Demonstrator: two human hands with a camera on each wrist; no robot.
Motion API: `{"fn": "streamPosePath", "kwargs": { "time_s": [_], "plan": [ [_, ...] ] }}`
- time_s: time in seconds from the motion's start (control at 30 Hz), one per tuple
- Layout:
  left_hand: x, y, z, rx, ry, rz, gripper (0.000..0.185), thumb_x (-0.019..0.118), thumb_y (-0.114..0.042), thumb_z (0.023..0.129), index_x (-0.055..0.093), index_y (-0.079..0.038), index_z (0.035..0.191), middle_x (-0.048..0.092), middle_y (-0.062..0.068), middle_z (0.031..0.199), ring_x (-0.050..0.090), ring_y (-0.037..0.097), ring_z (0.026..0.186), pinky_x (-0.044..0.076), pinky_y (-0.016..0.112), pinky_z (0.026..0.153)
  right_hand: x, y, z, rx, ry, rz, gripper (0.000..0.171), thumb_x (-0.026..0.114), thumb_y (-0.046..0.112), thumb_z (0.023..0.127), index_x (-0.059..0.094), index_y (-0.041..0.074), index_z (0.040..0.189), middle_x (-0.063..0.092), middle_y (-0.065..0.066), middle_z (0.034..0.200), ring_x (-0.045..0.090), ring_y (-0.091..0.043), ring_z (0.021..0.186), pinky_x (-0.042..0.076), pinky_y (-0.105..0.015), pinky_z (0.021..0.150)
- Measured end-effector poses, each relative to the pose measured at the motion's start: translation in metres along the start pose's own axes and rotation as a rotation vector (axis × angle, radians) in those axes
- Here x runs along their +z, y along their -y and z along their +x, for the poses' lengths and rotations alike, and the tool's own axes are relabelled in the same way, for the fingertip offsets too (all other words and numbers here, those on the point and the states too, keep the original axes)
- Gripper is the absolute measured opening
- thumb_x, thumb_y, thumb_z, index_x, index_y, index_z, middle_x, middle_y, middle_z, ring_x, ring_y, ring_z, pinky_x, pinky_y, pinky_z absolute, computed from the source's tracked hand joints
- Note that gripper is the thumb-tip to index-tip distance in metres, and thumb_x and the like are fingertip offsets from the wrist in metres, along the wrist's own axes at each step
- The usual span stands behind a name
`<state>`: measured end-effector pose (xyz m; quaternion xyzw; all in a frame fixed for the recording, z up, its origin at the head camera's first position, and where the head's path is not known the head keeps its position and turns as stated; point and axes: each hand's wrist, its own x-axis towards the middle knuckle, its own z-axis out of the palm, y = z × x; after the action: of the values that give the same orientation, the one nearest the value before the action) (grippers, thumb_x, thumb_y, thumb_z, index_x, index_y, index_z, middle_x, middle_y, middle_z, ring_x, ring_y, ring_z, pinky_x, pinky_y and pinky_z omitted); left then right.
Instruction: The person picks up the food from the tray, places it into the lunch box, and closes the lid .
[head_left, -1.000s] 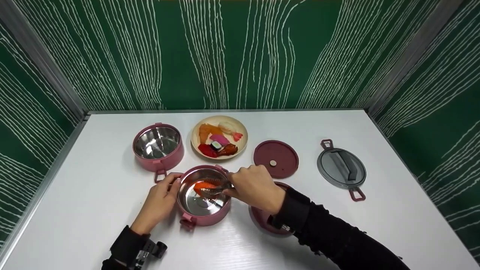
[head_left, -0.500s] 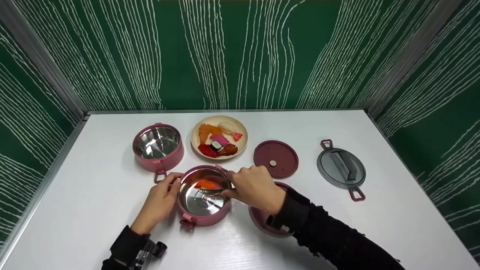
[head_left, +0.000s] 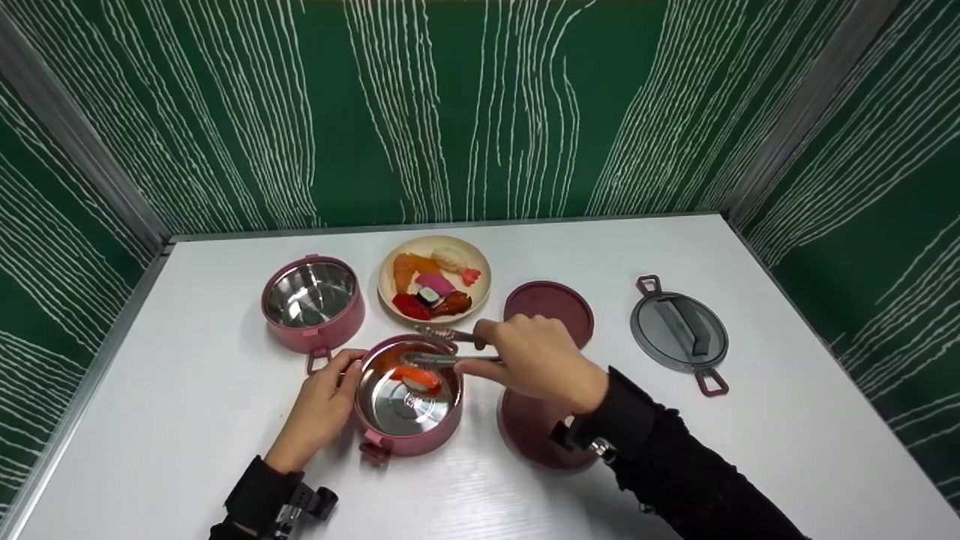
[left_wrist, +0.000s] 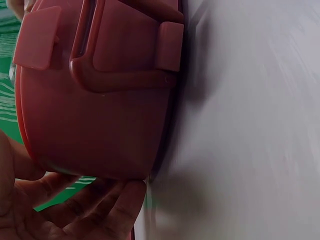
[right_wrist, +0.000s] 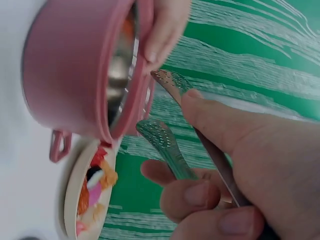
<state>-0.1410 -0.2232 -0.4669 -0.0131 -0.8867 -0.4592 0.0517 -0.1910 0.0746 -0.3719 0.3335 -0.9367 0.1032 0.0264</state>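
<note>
My left hand (head_left: 322, 401) holds a pink pot (head_left: 427, 441) at its left side; in the left wrist view several fingers lie against the pot's wall (left_wrist: 100, 130). A piece of orange-topped nigiri sushi (head_left: 418, 379) lies inside on the shiny steel bottom. With my right hand (head_left: 540, 356) I grip metal tongs (head_left: 439, 361), thumb on one arm and fingers on the other. The tongs' perforated tips stand apart, with nothing between them. One tip overlaps the pot's inside in the head view, the other its far rim.
Behind stand a second pink pot (head_left: 341, 328) and a cream plate (head_left: 386, 289) of toy food. Two dark red lids (head_left: 551, 304) lie right of the pot, the nearer one (head_left: 529, 431) partly under my right forearm. A grey lid with handles (head_left: 652, 345) lies farther right.
The tongs have spread and let go of the sushi, which rests in the pot. My right hand has moved up and right with them. The left hand stays at the pot.
</note>
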Motion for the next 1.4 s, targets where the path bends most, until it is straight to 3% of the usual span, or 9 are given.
{"fn": "streamPosePath", "kwargs": {
  "time_s": [0.37,0.73,1.07,1.4],
  "plan": [
    [0.0,-0.001,-0.001,0.005,0.007,0.014,0.029,0.048,-0.016,0.11,0.067,-0.009,0.13,0.071,0.012,0.126,0.062,0.032,0.124,0.045,0.053,0.108,0.0,-0.042,0.009,0.145,-0.165,0.094,0.046,0.066,0.061,0.094,0.06,0.018,0.082,0.051,0.004,0.068,0.052,-0.019,0.061,0.039,-0.037,0.049],
    [0.0,0.0,0.0,-0.006,0.006,0.002,0.029,0.047,-0.017,0.11,0.067,-0.008,0.13,0.07,0.014,0.127,0.062,0.034,0.124,0.045,0.055,0.109,0.013,-0.079,0.036,0.307,-0.117,0.146,0.048,0.063,0.062,0.096,0.066,0.015,0.089,0.058,-0.001,0.069,0.059,-0.027,0.064,0.044,-0.043,0.052],
    [0.003,0.0,-0.001,-0.007,-0.003,-0.019,0.029,0.047,-0.018,0.111,0.066,-0.008,0.13,0.07,0.014,0.128,0.062,0.034,0.125,0.045,0.054,0.109,0.027,-0.095,0.069,0.389,-0.108,0.146,0.053,0.064,0.06,0.096,0.074,0.009,0.106,0.072,-0.011,0.088,0.064,-0.03,0.073,0.05,-0.047,0.061],
    [0.003,0.001,0.0,0.005,-0.02,-0.009,0.026,0.049,-0.016,0.11,0.068,-0.011,0.127,0.072,0.01,0.122,0.065,0.03,0.12,0.048,0.053,0.105,0.05,-0.096,0.092,0.426,-0.098,0.131,0.051,0.064,0.059,0.097,0.068,0.009,0.092,0.073,-0.017,0.092,0.07,-0.038,0.082,0.054,-0.053,0.066]
  ]
}}
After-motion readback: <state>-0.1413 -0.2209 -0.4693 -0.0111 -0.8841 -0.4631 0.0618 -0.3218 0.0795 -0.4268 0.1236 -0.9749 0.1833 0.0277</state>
